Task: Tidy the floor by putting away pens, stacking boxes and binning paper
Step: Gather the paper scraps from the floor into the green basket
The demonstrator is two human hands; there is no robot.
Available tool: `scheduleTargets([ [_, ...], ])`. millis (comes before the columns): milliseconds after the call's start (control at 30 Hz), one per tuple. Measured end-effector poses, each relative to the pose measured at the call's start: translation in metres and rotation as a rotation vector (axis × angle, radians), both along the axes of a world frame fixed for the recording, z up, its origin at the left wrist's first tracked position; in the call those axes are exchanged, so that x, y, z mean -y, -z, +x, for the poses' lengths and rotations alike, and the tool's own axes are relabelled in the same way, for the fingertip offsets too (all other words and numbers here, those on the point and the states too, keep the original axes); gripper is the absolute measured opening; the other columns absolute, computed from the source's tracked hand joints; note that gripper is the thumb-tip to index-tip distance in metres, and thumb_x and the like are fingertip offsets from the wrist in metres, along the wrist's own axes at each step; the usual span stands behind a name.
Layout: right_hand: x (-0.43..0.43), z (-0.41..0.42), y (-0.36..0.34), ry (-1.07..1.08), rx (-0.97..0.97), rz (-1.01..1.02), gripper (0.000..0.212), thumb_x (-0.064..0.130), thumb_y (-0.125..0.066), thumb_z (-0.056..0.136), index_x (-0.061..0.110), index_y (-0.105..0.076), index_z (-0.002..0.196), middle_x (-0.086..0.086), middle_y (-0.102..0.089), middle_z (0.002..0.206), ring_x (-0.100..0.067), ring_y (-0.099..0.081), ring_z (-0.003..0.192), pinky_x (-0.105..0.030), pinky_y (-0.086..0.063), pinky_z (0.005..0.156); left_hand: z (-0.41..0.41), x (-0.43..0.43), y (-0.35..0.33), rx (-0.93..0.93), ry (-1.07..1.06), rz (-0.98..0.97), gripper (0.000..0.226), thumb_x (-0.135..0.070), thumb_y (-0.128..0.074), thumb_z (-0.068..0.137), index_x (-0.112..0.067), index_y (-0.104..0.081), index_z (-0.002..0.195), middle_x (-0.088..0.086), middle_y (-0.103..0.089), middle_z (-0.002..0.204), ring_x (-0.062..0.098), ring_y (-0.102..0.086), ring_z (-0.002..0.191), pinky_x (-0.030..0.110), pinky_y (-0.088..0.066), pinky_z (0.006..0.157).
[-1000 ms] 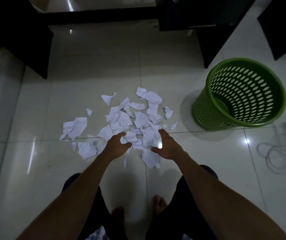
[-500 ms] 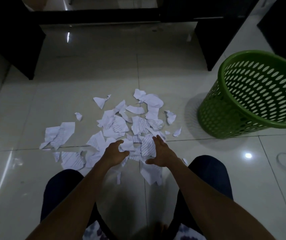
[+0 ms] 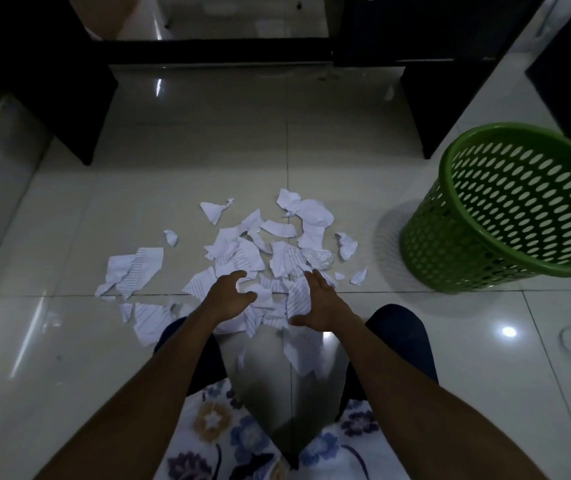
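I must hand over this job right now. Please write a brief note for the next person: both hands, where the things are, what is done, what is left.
Left hand: fingers curled over the torn paper scraps; I cannot tell whether it grips one.
Right hand: open, fingers straight beside a striped scrap.
The scraps lie scattered on the tiled floor in front of the knees. The green bin stands upright to the right, apart from the pile; no paper shows inside it.
Done: no paper binned, as far as I can see.
Left: gather the scraps and bin them. Pens and boxes are out of view.
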State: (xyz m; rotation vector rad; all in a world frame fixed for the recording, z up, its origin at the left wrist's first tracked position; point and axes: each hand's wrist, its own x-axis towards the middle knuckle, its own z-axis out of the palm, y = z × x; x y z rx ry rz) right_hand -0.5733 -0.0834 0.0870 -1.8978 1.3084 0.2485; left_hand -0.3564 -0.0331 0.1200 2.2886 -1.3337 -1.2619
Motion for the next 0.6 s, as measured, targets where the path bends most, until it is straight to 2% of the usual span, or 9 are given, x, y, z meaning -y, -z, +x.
scheduleTargets([
  [200,0.023,0.001,-0.003,0.072,0.005,-0.006,0.121,0.048,-0.08,0.069,0.018,0.002,0.153,-0.003,0.011,0.161,-0.024,-0.005,0.149,-0.045,-0.022,0.117,0.013,0.03,-0.002,-0.012,0.037,0.017,0.064,-0.028,-0.066,0.088,-0.013,-0.038,0.144,0.008,-0.037,0.152,0.024,-0.036,0.138,0.028,-0.03,0.108],
  [333,0.041,-0.004,0.003,0.071,-0.046,0.024,0.122,0.049,-0.08,0.069,0.021,0.004,0.153,-0.002,0.014,0.161,-0.026,-0.005,0.148,-0.048,-0.024,0.115,0.017,0.041,0.008,-0.053,-0.045,0.023,0.066,-0.027,-0.068,0.086,-0.011,-0.038,0.143,0.009,-0.038,0.15,0.025,-0.038,0.136,0.028,-0.031,0.107],
  [467,0.068,-0.006,0.019,0.075,-0.09,0.025,0.128,0.056,-0.08,0.065,0.021,0.007,0.152,-0.004,0.016,0.16,-0.027,0.002,0.149,-0.052,-0.022,0.116,0.024,0.042,0.029,-0.029,-0.101,0.113,0.082,-0.04,-0.075,0.076,-0.011,-0.038,0.144,0.012,-0.04,0.149,0.029,-0.039,0.136,0.036,-0.033,0.11],
  [600,0.094,-0.001,0.036,0.108,-0.09,0.036,0.136,0.059,-0.082,0.057,0.025,0.008,0.152,-0.006,0.018,0.159,-0.031,0.009,0.148,-0.061,-0.02,0.113,0.032,0.052,0.05,0.055,-0.141,0.23,0.094,-0.052,-0.075,0.071,-0.022,-0.028,0.147,0.017,-0.024,0.154,0.036,-0.03,0.139,0.043,-0.029,0.112],
])
